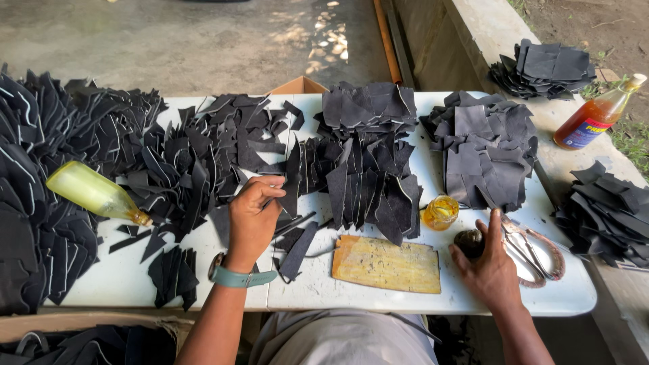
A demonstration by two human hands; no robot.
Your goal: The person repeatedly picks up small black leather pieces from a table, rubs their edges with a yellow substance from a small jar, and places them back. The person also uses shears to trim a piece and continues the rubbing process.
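Looking down from head height, a person sits at a white surface point(122, 277) covered in heaps of dark cut leather pieces. Their left hand point(253, 216), with a teal watch strap point(236, 277) at the wrist, is curled in a closed grip, pinching a narrow dark leather strip point(291, 177) at the lower edge of the middle pile. Their right hand point(490, 267) rests near the right edge of the surface, its fingers bent over a small dark rounded object point(470, 241); whether that grip is actually clenched on it cannot be told. Just right of this hand lie metal scissors point(534, 250).

Between the hands sits a worn yellowish cutting board point(387, 265), lying flat near the front edge. Behind it, a small round jar of amber liquid point(441, 211) stands beside a tall stack of leather pieces point(368, 149). Another stack point(487, 145) sits further right.

On the left, a pale yellow bottle point(94, 192) lies on its side among leather scraps. Off the surface to the right, an upright bottle of orange liquid point(598, 115) stands on a concrete ledge point(497, 30) with more dark stacks.
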